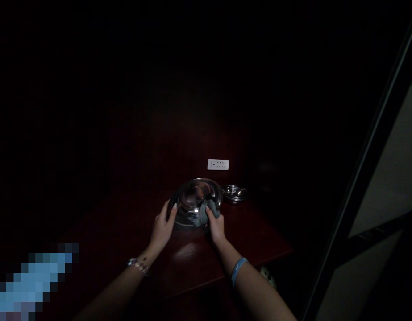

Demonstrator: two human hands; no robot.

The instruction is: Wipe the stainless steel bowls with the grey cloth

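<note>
A shiny round metal bowl [192, 196] is tilted up above the dark red table, its inside facing me. My left hand [164, 226] grips the bowl's left rim, thumb on the near side and fingers behind. In my right hand [216, 225] is a grey-green cloth [206, 213], pinched under the thumb and pressed against the bowl's lower right side. The fingers behind the cloth are partly hidden. Close behind the bowl, to the right, sit more metal bowls [235, 193], seemingly stacked.
The dark red tabletop [255, 236] ends in a front edge at the lower right. A white socket plate [218, 164] is on the wall behind. A dark frame [363, 165] with pale panels slants along the right. Most surroundings are too dark to make out.
</note>
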